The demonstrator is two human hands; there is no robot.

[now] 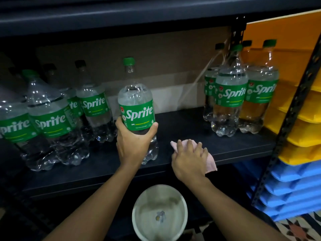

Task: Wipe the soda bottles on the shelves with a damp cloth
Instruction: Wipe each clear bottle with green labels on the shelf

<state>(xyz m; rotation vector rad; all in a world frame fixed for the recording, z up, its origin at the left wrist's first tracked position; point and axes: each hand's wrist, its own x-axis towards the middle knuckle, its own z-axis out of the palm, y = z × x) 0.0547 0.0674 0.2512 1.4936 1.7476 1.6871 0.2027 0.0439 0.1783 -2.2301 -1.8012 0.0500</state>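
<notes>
My left hand (133,141) grips a clear Sprite bottle (136,105) with a green label and green cap, upright near the middle of the dark shelf (225,146). My right hand (190,160) lies on a pink cloth (211,164) at the shelf's front edge, its fingers spread over the cloth. Several more Sprite bottles (52,122) stand in a group at the left. Another group of bottles (231,94) stands at the right end of the shelf.
A round pale bowl (159,213) holding water sits below the shelf between my forearms. Stacked yellow panels (304,122) and blue panels (295,185) are beyond the black perforated shelf post (284,129) on the right. Another shelf board (121,16) hangs overhead.
</notes>
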